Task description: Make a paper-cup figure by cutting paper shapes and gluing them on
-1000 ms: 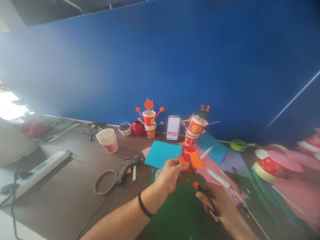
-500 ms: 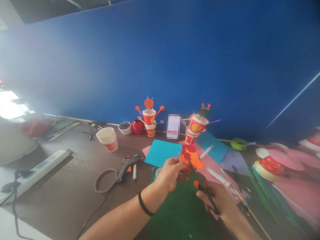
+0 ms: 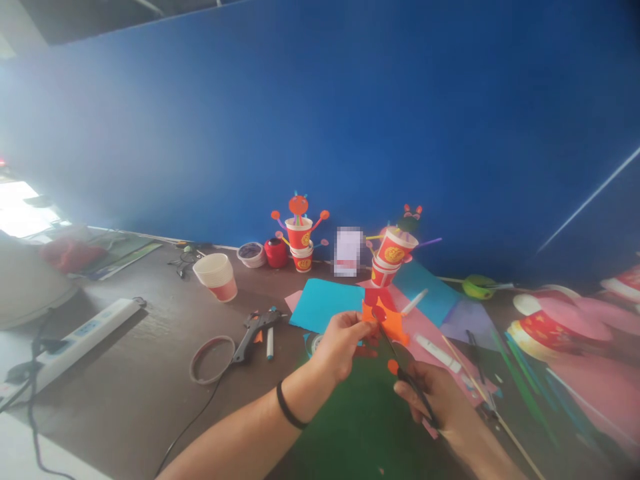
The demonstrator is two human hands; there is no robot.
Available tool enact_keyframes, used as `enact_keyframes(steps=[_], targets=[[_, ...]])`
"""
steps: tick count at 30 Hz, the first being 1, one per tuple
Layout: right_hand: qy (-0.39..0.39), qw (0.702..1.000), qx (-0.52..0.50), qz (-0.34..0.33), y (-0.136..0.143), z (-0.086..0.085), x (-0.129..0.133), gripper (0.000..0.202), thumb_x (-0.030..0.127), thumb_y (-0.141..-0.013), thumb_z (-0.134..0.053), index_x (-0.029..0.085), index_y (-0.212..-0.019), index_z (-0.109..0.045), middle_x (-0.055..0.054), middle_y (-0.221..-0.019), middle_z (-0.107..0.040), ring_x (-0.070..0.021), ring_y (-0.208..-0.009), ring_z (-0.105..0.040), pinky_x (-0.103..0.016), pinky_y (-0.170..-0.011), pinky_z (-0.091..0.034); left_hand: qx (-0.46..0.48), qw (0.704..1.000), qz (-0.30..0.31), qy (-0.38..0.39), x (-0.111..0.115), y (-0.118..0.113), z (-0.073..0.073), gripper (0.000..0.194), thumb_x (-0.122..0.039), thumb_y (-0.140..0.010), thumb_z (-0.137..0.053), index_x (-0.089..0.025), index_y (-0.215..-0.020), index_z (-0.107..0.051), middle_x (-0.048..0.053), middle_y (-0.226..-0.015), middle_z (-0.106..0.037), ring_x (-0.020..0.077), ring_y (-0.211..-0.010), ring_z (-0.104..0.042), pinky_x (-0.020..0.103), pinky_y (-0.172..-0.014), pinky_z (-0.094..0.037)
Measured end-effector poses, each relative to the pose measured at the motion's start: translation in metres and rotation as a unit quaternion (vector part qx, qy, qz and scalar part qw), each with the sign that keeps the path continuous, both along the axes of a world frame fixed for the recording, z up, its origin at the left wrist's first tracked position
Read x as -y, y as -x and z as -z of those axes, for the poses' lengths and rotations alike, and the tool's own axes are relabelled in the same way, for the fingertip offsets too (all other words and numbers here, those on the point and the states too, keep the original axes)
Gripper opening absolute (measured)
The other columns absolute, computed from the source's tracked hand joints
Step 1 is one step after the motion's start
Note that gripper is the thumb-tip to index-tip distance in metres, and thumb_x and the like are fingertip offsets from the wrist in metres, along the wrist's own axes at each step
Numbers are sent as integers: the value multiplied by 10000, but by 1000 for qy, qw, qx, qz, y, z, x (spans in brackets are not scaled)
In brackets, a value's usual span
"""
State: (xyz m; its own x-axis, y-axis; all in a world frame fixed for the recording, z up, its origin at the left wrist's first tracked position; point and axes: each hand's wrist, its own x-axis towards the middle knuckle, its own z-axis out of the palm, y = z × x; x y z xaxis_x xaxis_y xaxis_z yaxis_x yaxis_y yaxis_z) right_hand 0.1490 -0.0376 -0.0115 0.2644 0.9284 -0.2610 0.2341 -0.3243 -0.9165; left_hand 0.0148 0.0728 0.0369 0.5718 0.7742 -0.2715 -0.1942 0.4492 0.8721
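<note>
Jagged orange paper sheet (image 3: 395, 325) has swung, its halves nearer together; my left hand (image 3: 340, 350) pinches it. My right hand (image 3: 443, 395) grips black-and-orange scissors (image 3: 414, 387) at its notch: cutting, I judge, needing a steady hold.

Left of the blue sheet (image 3: 327, 303), the low path is blocked by the glue gun (image 3: 250, 337), marker (image 3: 271, 343) and ring (image 3: 213, 341); further left, open tabletop (image 3: 155, 347) is left between ring and power strip (image 3: 85, 347). Behind the sheet, reach is hemmed by two cup figures (image 3: 300, 237) (image 3: 395, 248), the gap between them partly filled by a blurred white object (image 3: 349, 252). The sheet's front right is taken up by the left hand (image 3: 340, 347), then scissors (image 3: 419, 393). To its right, a pen (image 3: 415, 301) is passable from above.
</note>
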Motion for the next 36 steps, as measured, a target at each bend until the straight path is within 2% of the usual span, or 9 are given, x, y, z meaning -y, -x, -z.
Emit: enact_keyframes(steps=[6,18,23,29,36], targets=[[22,999,-37,-23,-3,-1,-2,353,487,-595,-700,192,-611,-506,76,-390,-455,-88,-337,-428,-210,-356,-315,-5,1000,4,-6,-1,1,0,243,-316,-612,-699,-126,-666,-558,18,-616,-560,93,-550,-505,205,-458,-456],[27,999,-35,-14,-1,3,0,349,474,-616,-690,199,-607,-475,80,-395,-450,-74,-330,-402,-201,-344,-273,9,1000,3,-5,0,1,1,236,-302,-626,-700,-129,-666,-543,13,-615,-555,90,-552,-503,199,-456,-466],[3,1000,-20,-20,1,-4,1,395,539,-610,-686,194,-618,-496,79,-378,-434,-78,-322,-391,-210,-350,-282,8,1000,1,-4,0,1,1,250,-310,-618,-706,-135,-657,-532,12,-613,-558,92,-553,-513,197,-456,-467],[11,999,-30,-32,2,-11,1,467,612,-569,-695,201,-597,-476,68,-389,-446,-81,-318,-400,-215,-353,-277,3,1000,1,0,0,2,-1,241,-294,-612,-696,-136,-657,-519,11,-610,-549,93,-543,-520,194,-450,-461],[11,998,-44,-48,2,-14,3,471,602,-590,-698,200,-605,-452,70,-396,-454,-53,-300,-345,-200,-327,-219,6,1000,-8,15,0,1,0,224,-309,-626,-667,-138,-658,-526,15,-663,-553,99,-551,-530,202,-436,-456]])
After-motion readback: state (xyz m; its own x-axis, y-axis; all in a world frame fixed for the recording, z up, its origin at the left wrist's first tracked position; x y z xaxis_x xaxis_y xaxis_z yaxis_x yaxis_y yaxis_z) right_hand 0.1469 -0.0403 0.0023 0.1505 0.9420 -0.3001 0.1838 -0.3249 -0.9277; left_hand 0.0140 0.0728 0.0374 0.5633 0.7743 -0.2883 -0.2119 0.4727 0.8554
